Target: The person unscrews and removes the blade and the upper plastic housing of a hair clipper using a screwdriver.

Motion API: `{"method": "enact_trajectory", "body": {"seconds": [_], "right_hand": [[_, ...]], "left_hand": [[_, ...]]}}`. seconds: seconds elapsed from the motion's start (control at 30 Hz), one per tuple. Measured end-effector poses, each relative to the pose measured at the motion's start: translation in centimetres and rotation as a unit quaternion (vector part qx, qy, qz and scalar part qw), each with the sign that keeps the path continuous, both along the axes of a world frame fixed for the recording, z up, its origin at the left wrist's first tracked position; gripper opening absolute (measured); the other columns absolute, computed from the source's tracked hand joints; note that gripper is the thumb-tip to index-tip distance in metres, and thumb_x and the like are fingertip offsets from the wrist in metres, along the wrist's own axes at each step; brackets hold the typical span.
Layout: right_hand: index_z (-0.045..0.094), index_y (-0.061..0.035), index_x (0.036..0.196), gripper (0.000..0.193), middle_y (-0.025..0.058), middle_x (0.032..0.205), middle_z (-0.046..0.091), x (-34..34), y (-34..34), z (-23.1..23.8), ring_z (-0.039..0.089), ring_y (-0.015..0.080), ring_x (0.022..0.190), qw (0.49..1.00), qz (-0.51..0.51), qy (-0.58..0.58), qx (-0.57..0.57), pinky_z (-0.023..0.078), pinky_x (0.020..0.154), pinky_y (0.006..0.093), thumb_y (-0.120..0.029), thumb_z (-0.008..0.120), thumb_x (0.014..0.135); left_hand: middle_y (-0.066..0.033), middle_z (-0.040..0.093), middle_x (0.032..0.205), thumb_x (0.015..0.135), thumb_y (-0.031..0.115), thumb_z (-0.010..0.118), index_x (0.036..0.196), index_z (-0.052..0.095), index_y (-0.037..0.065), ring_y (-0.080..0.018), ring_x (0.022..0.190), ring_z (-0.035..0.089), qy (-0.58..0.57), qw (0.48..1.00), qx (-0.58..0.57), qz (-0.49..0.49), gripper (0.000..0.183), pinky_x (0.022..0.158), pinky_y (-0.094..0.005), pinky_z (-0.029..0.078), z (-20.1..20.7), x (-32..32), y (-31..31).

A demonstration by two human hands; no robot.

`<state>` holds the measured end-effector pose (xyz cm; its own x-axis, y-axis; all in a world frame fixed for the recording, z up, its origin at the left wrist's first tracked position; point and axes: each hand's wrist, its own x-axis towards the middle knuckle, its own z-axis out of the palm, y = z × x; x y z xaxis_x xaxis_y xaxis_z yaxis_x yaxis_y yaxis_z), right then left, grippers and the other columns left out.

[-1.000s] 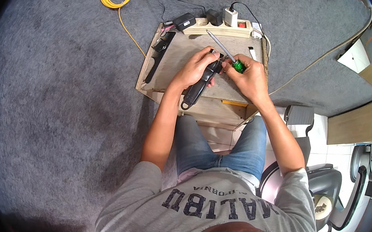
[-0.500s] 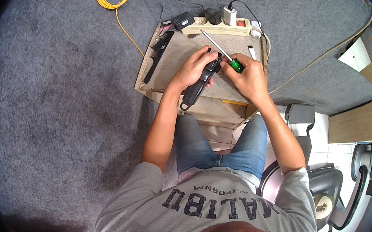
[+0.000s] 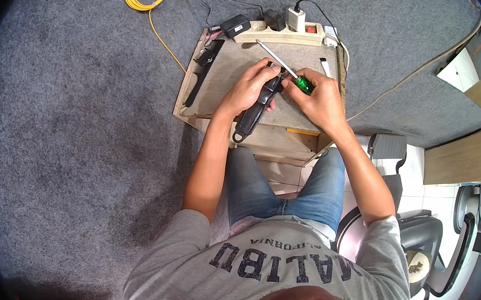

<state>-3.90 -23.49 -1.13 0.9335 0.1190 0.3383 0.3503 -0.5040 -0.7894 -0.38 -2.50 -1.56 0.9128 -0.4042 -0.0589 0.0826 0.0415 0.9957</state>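
Over pale wooden tabletop (image 3: pixel 231 73): left hand (image 3: pixel 247 90) grips long black hair clipper (image 3: pixel 254 114), axis slanting far-right, far end just beside right hand (image 3: pixel 322 100), which clasps green-handled metal screwdriver (image 3: pixel 303 85), shaft angled far-left; whether right hand touches clipper, hard to tell.

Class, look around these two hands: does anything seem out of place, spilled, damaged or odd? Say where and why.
Nothing looks spilled or plainly damaged. One mild oddity: the screwdriver in the right hand points toward the power strip, its tip away from the black clipper in the left hand, so the tool isn't engaged there.
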Motion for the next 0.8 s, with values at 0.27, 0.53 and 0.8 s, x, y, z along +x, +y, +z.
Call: {"method": "enact_trajectory", "body": {"seconds": [0.27, 0.53, 0.8], "right_hand": [[0.077, -0.0021, 0.098, 0.024, 0.0145, 0.071, 0.072, 0.3, 0.0, -0.9, 0.071, 0.0249, 0.065, 0.998, 0.025, -0.017, 0.061, 0.053, 0.065, 0.0419, -0.025, 0.082, 0.096], [0.078, -0.0023, 0.098, 0.025, 0.0122, 0.071, 0.073, 0.8, -0.1, -1.4, 0.068, 0.0201, 0.064, 0.997, 0.034, -0.01, 0.072, 0.053, 0.066, 0.0385, -0.027, 0.082, 0.097], [0.077, -0.001, 0.102, 0.026, 0.0067, 0.076, 0.075, 0.9, -0.2, -1.0, 0.069, 0.0119, 0.073, 0.99, 0.075, 0.032, 0.118, 0.055, 0.072, 0.0336, -0.026, 0.083, 0.097]], "left_hand": [[-0.0068, 0.07, 0.088, 0.11, 0.033, 0.058, 0.12, 0.065, 0.006, -0.0147, 0.055, 0.067, 0.01, 1.0, -0.015, -0.009, 0.029, 0.048, -0.0281, 0.054, 0.0, -0.1, -0.1], [-0.0096, 0.071, 0.088, 0.109, 0.037, 0.059, 0.115, 0.063, 0.007, -0.0163, 0.054, 0.066, 0.007, 1.0, -0.017, -0.017, 0.031, 0.048, -0.0296, 0.054, -0.1, 0.1, 0.1], [-0.0096, 0.071, 0.087, 0.109, 0.036, 0.057, 0.114, 0.063, 0.006, -0.016, 0.054, 0.066, -0.005, 1.0, -0.01, -0.027, 0.031, 0.048, -0.0291, 0.054, 0.3, -0.1, 0.1]]}}
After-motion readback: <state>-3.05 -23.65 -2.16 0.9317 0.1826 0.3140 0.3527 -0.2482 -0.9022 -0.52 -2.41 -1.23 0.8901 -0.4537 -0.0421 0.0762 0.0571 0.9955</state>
